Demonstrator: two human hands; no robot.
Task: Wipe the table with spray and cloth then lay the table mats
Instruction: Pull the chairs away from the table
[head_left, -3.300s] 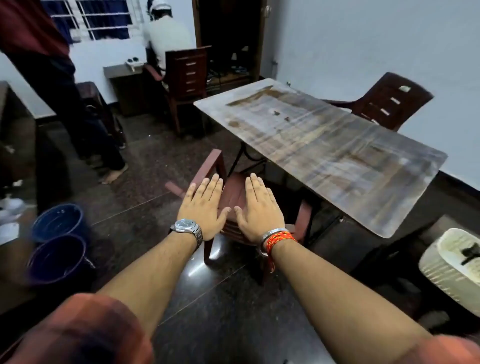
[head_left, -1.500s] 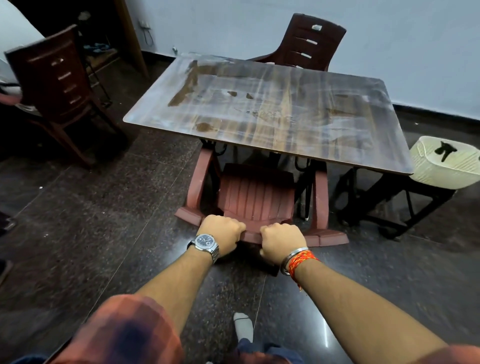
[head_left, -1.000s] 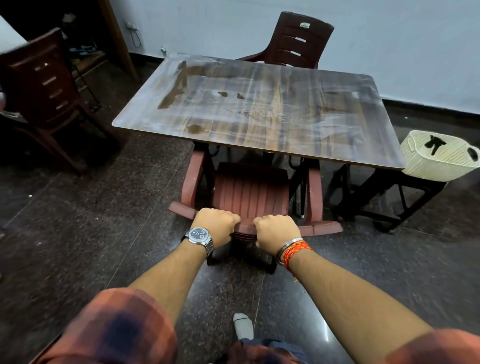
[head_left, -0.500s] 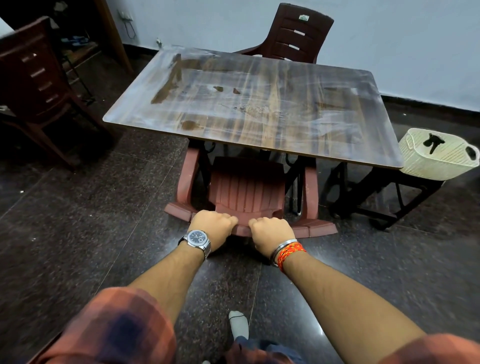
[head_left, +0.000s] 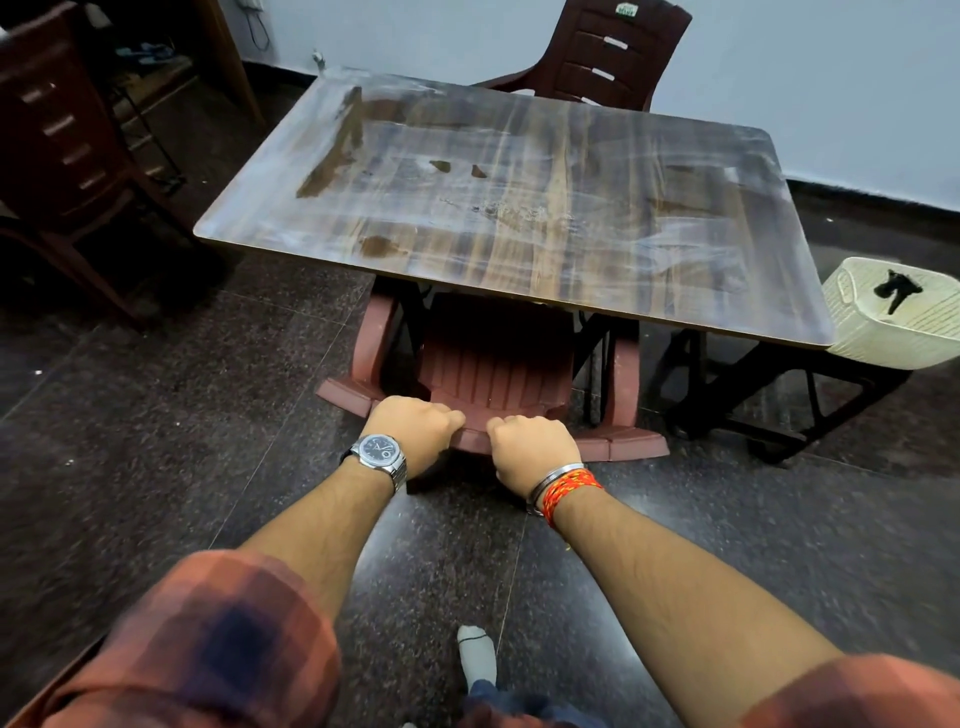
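Head: table (head_left: 519, 208) beyond chair-top (head_left: 475, 439) grip.

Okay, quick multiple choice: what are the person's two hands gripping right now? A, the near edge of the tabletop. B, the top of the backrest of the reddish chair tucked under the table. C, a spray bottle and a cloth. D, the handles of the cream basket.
B: the left hand and right hand are both closed over the top edge of the reddish chair pushed in under the table; the cream basket sits untouched to the right.
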